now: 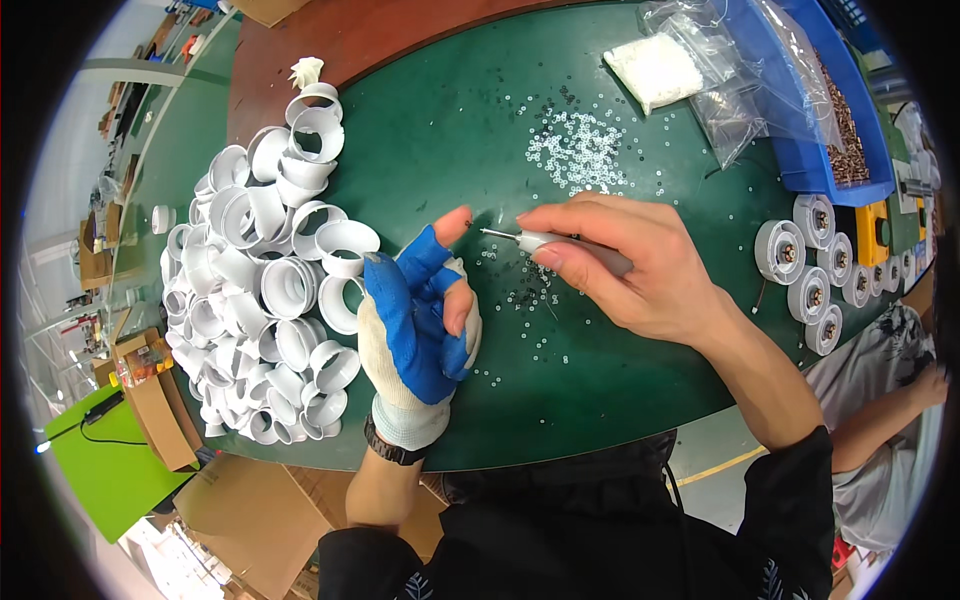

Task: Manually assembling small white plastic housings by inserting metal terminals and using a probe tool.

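My left hand [420,310] wears a blue-and-white work glove with two bare fingertips. One finger stretches toward the right and others curl loosely, apart from one another. A tiny dark speck shows at the stretched fingertip, too small to name. My right hand [640,260] is bare and closed around a small screwdriver-like tool [585,250] with a grey handle. Its thin metal shaft points left, close to that fingertip; I cannot tell whether they touch. Small white rings [580,150] and dark bits lie scattered on the green table [450,120] behind and beneath the tool.
White plastic ring-shaped parts [290,290] are heaped at left. A bag of white pieces [655,72] and a blue bin [840,150] of copper-coloured parts stand at back right. Round white assemblies [780,253] line the right edge, near another person's arm [890,425].
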The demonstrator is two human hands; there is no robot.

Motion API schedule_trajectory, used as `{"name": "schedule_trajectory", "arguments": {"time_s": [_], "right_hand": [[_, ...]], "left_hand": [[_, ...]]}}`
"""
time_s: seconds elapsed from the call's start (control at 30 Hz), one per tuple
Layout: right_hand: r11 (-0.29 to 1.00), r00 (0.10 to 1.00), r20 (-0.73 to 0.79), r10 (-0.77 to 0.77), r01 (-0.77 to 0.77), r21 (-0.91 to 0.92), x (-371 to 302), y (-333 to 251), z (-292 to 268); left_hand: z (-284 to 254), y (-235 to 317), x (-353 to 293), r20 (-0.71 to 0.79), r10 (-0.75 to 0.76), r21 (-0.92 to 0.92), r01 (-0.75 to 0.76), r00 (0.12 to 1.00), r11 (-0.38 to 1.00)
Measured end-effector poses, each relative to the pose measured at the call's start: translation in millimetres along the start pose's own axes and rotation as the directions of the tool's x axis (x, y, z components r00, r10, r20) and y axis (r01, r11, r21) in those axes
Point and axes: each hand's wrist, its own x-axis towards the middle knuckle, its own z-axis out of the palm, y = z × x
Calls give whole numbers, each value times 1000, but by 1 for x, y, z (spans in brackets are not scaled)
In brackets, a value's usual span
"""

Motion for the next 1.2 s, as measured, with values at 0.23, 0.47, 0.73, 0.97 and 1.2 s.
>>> {"name": "schedule_trajectory", "arguments": {"time_s": [0.23,0.47,0.73,0.97,1.2], "right_hand": [[999,1000,-5,-21,21,-26,-1,2,2],[1000,1000,3,-9,10,-30,0,1,1],[1000,1000,7,-16,17,-24,1,-1,1],[995,994,-74,-79,83,54,-1,-2,-5],[995,996,-12,90,-90,35,-13,-24,-19]], "left_hand": [[5,1,-2,-43,-32,36,34,999,999],[5,0,-2,-23,-34,82,36,999,996],[5,0,0,-22,22,26,-22,1000,999],[20,32,-2,-7,498,807,-290,867,515],[-15,163,144,269,529,939,-97,805,-330]]}}
